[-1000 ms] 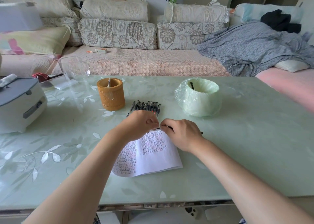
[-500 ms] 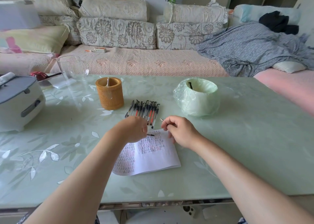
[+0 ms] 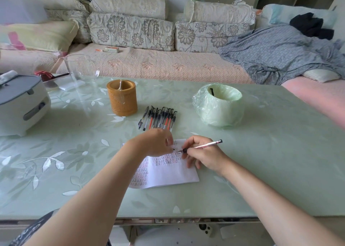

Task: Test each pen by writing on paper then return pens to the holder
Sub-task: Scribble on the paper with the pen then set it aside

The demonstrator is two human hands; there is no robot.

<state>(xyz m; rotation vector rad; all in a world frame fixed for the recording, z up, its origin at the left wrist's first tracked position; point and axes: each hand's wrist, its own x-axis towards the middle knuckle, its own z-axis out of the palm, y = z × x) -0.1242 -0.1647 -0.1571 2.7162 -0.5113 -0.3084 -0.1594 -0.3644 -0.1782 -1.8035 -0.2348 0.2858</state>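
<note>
With right hand [image 3: 203,157], gripping a pen [image 3: 204,145] tip-down on the paper [image 3: 168,173] to test ink; with left hand [image 3: 154,143], curled, seemingly pinching its cap [image 3: 173,149]. Other pens [image 3: 158,118] close at twelve o'clock; holder [image 3: 122,98] at eleven.

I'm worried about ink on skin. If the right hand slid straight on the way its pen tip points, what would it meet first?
Most likely the left hand, pinching a dark cap, just beyond the pen tip over the paper; depth is unclear.
</note>
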